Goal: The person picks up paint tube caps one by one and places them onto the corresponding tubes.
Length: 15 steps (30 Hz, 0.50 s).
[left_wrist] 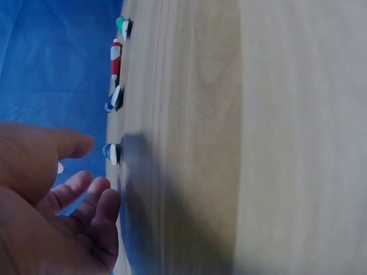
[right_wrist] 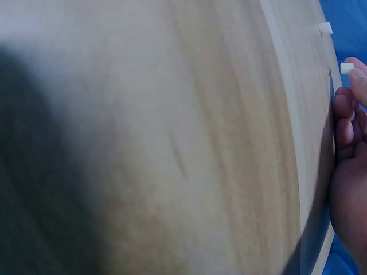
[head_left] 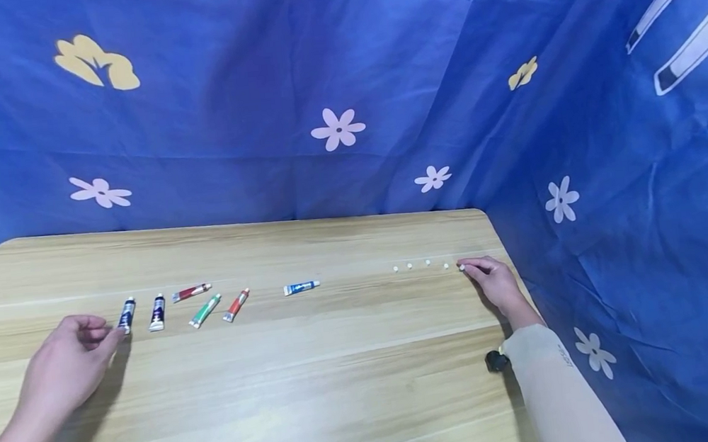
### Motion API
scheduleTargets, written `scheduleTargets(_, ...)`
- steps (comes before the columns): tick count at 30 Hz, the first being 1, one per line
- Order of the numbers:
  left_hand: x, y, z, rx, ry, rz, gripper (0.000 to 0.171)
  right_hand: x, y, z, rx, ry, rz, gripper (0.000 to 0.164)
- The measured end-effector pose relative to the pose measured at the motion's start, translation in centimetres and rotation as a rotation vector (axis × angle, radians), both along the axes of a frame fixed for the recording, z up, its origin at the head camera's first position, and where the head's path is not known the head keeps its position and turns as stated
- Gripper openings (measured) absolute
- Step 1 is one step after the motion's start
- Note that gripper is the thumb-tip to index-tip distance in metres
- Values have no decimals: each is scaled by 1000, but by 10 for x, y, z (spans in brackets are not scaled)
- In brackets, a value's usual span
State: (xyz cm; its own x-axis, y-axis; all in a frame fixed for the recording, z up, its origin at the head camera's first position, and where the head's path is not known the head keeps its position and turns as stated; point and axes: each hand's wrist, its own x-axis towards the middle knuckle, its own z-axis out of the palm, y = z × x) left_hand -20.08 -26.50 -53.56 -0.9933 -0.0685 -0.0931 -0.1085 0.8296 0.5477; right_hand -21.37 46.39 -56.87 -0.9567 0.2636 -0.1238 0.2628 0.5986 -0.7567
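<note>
My left hand (head_left: 75, 358) is beside the leftmost paint tube (head_left: 127, 315), a dark blue one, its fingertips overlapping the tube's lower end in the head view. In the left wrist view the thumb and fingers stand apart, with that tube (left_wrist: 112, 153) just beyond them. Over at the right, my right hand (head_left: 493, 280) pinches a small white cap (right_wrist: 347, 68) between thumb and index finger. Several more white caps (head_left: 428, 262) stand in a loose row to its left; another cap (right_wrist: 325, 27) shows near the fingers in the right wrist view.
Right of the leftmost tube lie a dark violet tube (head_left: 157, 312), a dark red tube (head_left: 191, 292), a green tube (head_left: 205, 311), an orange-red tube (head_left: 236, 305) and a blue tube (head_left: 301, 288). Blue flowered cloth (head_left: 242, 118) hangs behind and right of the wooden table (head_left: 319, 395).
</note>
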Motion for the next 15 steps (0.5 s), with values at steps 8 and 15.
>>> scheduleTargets(8,-4,-7,-6,-57,-33,-10,59,-2,0,-1,-110,17,-55,33)
scheduleTargets(15,-12,-4,-4,-84,-65,-3,55,-1,3,-2,-214,45,-83,34)
